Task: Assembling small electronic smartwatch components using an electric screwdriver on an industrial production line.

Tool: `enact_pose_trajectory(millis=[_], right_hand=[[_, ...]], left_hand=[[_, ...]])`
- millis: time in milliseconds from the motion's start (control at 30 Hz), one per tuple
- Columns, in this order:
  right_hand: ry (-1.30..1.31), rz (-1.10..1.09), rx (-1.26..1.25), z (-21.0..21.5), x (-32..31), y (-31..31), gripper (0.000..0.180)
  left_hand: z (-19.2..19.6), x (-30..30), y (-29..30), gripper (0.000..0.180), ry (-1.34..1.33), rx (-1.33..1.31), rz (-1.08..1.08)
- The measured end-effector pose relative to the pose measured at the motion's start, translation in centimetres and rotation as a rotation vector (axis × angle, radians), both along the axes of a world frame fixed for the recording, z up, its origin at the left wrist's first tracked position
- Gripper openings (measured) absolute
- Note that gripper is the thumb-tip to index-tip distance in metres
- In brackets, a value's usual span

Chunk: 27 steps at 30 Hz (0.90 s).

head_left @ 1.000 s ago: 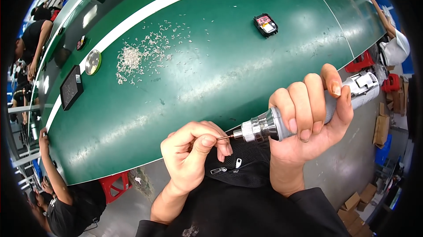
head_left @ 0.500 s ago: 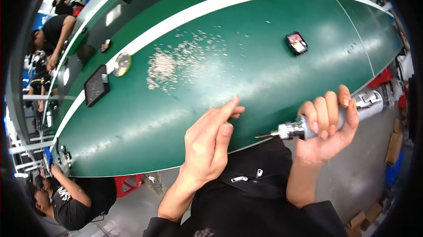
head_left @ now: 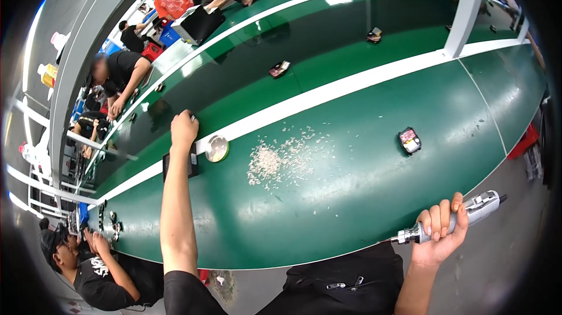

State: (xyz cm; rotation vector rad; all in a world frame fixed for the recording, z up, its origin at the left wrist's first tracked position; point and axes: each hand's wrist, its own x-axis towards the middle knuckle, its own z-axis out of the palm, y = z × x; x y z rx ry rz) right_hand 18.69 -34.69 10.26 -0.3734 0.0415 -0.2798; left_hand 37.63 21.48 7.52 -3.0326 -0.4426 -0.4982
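My right hand [head_left: 439, 230] is wrapped round a silver-grey electric screwdriver [head_left: 481, 205] at the table's front right edge, its thin bit pointing left. Far out to the left, my left hand [head_left: 185, 129] reaches over the dark green strip beyond the white rail. Its fingers are closed, with a small dark bit showing at the tips; most of it is hidden. Under that forearm lies a black tray [head_left: 193, 166], partly covered. Beside it is a round dish [head_left: 217, 149]. A small black device with a pink and white top [head_left: 410, 140] lies at the right.
Many tiny pale pieces [head_left: 266, 163] are heaped and scattered mid-table. Similar small devices [head_left: 280, 69] lie on the strip beyond the white rail [head_left: 328, 90]. Grey posts [head_left: 466, 11] rise behind. A co-worker [head_left: 96, 268] sits at the left; others work across.
My left hand has gone from in front of my body to far left, over the strip. The right hand keeps the screwdriver. The view has tilted up, showing more of the far side.
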Motion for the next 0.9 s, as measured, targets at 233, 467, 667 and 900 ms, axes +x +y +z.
enact_pose_trajectory(millis=[233, 467, 667, 900], right_hand=[[0.059, 0.004, -0.003, 0.0, -0.5, -0.7, 0.014], [0.072, 0.132, 0.003, -0.5, -1.2, -0.6, 0.014], [0.061, 0.202, -0.048, -0.8, -1.6, -0.4, 0.014], [0.115, 0.283, 0.034, -2.7, -2.7, 1.4, 0.009]], left_hand=[[3.8, -3.2, -12.4, 0.031, -0.149, -0.4, -0.365], [5.1, -12.4, -35.3, 0.053, 0.209, -0.348, -1.205], [3.1, -13.6, -38.5, 0.047, 0.205, -0.322, -1.268], [3.0, -13.9, -39.7, 0.04, 0.178, -0.381, -1.212]])
